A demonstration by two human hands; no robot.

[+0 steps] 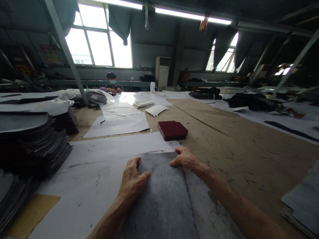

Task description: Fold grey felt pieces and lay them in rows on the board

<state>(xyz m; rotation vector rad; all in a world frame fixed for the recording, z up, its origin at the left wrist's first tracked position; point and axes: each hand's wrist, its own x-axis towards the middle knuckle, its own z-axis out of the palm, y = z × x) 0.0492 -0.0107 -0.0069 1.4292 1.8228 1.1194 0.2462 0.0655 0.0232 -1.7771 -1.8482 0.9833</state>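
Fingers (pixel 136 161) spread apart, my left hand (pixel 132 177) and right hand (pixel 186 157) touch the far end of a grey sheet (pixel 161 196) lying over white paper (pixel 97 159) on the counter (pixel 251 146); just beyond sits a dark red block (pixel 172 129), and dark piles (pixel 51 152) stand to my left.

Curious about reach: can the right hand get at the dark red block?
Probably yes: the dark red block lies just beyond the right hand, with nothing standing between, though that hand touches the grey sheet.
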